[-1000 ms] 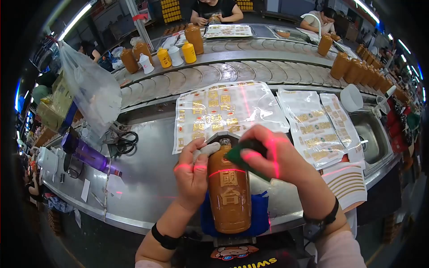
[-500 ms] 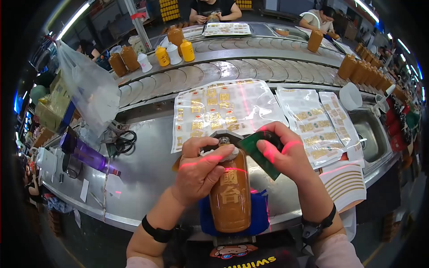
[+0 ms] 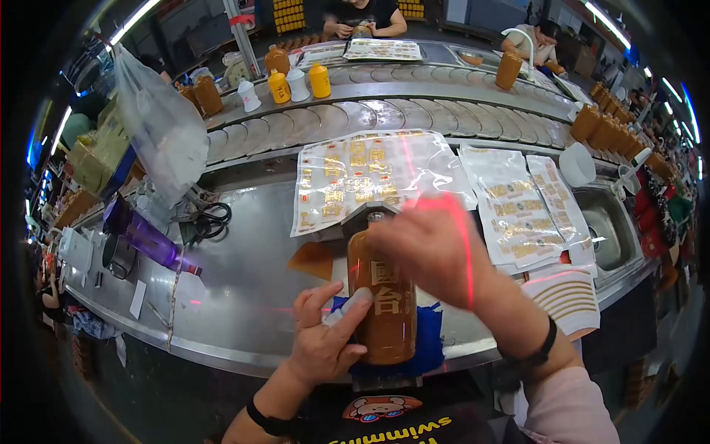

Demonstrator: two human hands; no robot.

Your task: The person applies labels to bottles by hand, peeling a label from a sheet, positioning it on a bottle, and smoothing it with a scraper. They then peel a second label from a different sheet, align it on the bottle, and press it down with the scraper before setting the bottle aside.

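Note:
A brown bottle (image 3: 381, 325) with gold characters lies on a blue cloth (image 3: 431, 337), its neck toward a dark metal rest (image 3: 362, 220). At the bottle's left side is my left hand (image 3: 324, 342), with a crumpled white cloth (image 3: 334, 317) between its thumb and fingers. My right hand (image 3: 433, 248) is smeared by motion over the bottle's upper right part, below the neck. Its fingertips and anything in them cannot be made out. A flat amber piece (image 3: 312, 259) rests left of the bottle's shoulder.
Printed sheets (image 3: 318, 203) lie behind the bottle, more sheets (image 3: 510, 200) to the right, near a sink (image 3: 610, 233). Black scissors (image 3: 213, 222) and a purple bottle (image 3: 151, 240) are at left. Beyond the conveyor (image 3: 296, 122), two people (image 3: 366, 21) (image 3: 536, 44) sit working.
My left hand has moved down from the bottle's neck to its side. My right hand has swung left over the bottle, and the green scraper it held no longer shows.

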